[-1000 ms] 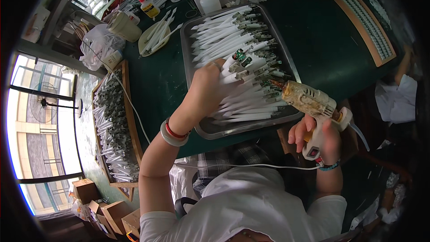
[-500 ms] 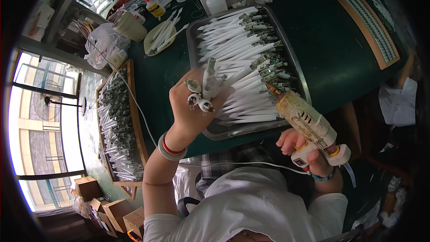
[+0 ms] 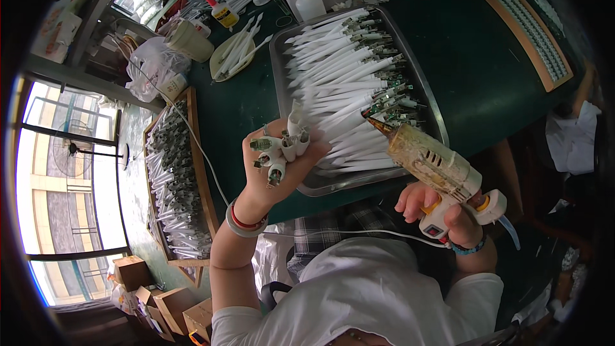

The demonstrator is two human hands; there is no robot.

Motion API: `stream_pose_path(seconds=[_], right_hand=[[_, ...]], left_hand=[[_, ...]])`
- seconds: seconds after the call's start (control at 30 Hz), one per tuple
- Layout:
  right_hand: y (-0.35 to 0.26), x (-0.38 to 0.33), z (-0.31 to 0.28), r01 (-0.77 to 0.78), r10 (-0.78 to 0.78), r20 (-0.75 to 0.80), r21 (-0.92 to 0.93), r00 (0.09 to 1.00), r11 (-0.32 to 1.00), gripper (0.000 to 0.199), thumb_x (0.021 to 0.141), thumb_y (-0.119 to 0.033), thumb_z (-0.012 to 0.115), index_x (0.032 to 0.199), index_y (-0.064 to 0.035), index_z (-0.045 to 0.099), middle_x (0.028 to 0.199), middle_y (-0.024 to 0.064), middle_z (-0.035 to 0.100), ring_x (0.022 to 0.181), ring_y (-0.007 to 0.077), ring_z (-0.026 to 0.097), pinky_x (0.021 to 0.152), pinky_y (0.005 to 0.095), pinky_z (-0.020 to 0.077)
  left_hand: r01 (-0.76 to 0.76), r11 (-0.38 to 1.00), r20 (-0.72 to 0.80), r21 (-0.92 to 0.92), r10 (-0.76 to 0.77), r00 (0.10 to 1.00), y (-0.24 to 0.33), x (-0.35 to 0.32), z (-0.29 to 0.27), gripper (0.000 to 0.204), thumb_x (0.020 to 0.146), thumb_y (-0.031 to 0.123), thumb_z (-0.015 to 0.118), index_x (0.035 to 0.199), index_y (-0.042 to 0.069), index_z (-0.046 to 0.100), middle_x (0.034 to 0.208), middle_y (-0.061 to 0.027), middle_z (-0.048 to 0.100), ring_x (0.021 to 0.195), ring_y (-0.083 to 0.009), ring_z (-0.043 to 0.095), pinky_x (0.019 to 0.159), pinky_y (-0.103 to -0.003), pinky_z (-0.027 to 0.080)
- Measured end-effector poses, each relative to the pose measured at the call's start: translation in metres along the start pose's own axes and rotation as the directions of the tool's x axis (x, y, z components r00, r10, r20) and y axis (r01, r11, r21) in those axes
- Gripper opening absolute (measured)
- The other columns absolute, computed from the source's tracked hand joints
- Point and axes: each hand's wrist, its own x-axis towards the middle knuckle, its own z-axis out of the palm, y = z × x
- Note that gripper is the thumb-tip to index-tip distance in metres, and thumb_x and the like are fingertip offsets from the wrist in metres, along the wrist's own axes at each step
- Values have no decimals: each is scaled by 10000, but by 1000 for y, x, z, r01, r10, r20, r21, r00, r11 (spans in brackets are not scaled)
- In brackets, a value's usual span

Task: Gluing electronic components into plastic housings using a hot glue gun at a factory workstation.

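My left hand (image 3: 264, 182), with a ring on one finger, is closed around several white pen-like tubes (image 3: 277, 147). Their open ends point up toward me and show bits of metal and green board. In my right hand (image 3: 462, 225) is a worn, stained glue gun (image 3: 434, 161), with a glue stick (image 3: 509, 232) poking from its back. Its brown nozzle points up and left, in front of the tray's contents. Beneath both hands' reach lies a grey metal tray (image 3: 349, 184) filled with many white tubes (image 3: 339, 80), their metal and circuit-board ends to the right.
A yellowish dish (image 3: 219, 57) with a few tubes stands left of the tray. Behind are a glue bottle (image 3: 222, 13) and a white squeeze bottle (image 3: 310, 4). A wooden rack (image 3: 206, 211) of tubes is at left, and a cable (image 3: 204, 154) runs past it. Another person's sleeve (image 3: 572, 144) shows at right.
The bundle in my left hand has turned, and its open ends sit differently. The glue gun has shifted slightly left and up, its nozzle closer to the bundle. The view has moved a little.
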Motion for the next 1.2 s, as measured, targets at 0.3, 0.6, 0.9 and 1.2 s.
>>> stream_pose_path(seconds=[0.3,0.6,0.9,1.2], right_hand=[[-7,-9,4,-23,10,-51,-267,999,963,411,812,-425,591,945,-54,475,768,78,546,699,202,563,654,384,485],[-35,3,-8,-164,218,-156,300,963,940,513,874,-416,472,958,87,415,671,110,480,409,220,538,374,386,497],[-31,3,-29,-180,184,-202,40,962,983,410,866,-371,510,881,38,481,717,164,554,589,256,599,597,393,516],[-15,-12,-58,-60,55,24,518,998,853,462,863,-474,450,831,-14,488,727,221,589,782,375,602,630,397,508]], left_hand=[[-296,880,0,371,319,948,5,2,-3,181,599,19,728,747,10,623,675,-70,581,541,-157,553,500,-239,434],[-436,843,41,314,447,894,-2,5,-5,186,618,68,672,784,0,622,726,-95,599,618,-178,588,547,-248,465],[-386,878,76,283,381,922,-1,4,6,189,676,-14,717,801,15,578,751,-108,615,625,-150,586,522,-234,457],[-178,911,181,371,117,977,-13,24,22,176,648,51,752,755,3,620,698,-85,612,595,-149,587,527,-239,449]])
